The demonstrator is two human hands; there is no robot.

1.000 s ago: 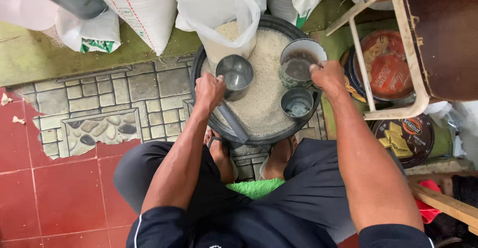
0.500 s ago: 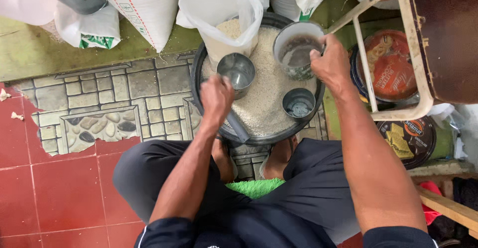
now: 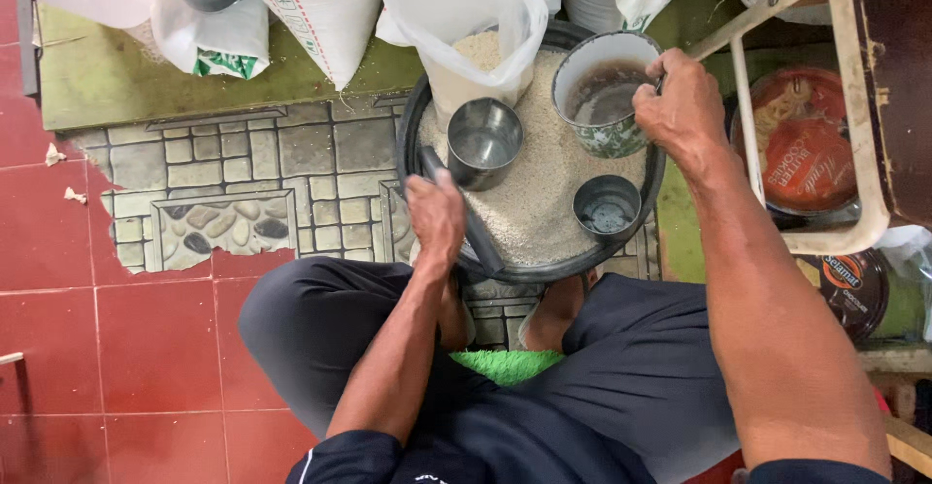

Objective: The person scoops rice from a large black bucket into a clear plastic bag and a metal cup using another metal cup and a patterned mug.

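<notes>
Two hands work: right hand [image 3: 684, 105] grips the mug [image 3: 604, 91] over the basin's [image 3: 413, 125] far edge; left hand [image 3: 437, 214] clasps its near rim. Keep the mug level.

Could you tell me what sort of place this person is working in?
Probably a small grain shop or home storeroom floor. A wide black basin holds loose rice with metal measuring cups, an open plastic bag of rice stands in it, and white woven sacks lean behind on tiled flooring.
</notes>
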